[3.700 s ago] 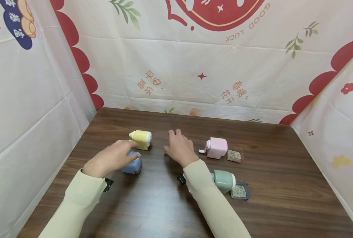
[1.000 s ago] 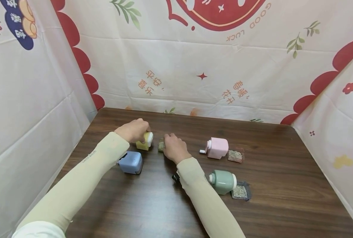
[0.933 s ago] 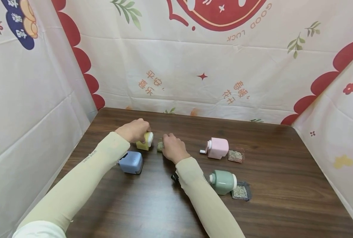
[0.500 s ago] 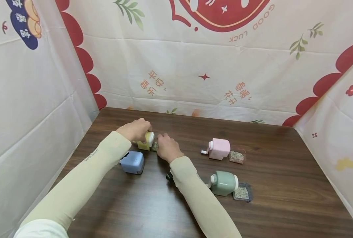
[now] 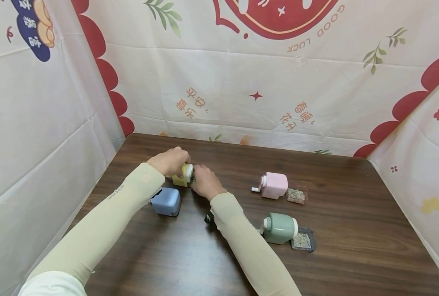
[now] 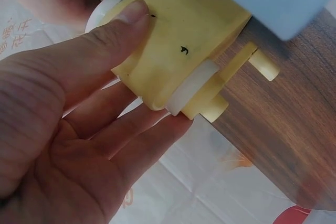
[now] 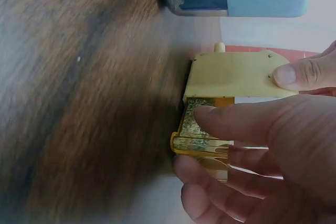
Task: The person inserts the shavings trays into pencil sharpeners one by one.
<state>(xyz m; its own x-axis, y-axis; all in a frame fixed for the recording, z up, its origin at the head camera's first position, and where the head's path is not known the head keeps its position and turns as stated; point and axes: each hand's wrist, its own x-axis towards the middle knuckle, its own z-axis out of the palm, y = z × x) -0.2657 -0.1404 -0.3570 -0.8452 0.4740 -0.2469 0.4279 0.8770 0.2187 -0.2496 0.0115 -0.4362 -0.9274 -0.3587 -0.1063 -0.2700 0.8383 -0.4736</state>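
Left hand (image 5: 172, 160): thumb and fingers hug the yellow sharpener (image 6: 181, 38), between both hands | right hand (image 5: 206, 182): thumb and bent fingers pinch its see-through drawer (image 7: 202, 142), partly poking out | blue sharpener (image 5: 166, 202): just below left hand | pink sharpener (image 5: 274, 186), green sharpener (image 5: 280, 228): off to right hand's right

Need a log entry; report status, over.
Left hand grips yellow sharpener. Right hand pinches its shavings drawer, partly inserted. No obstruction visible.
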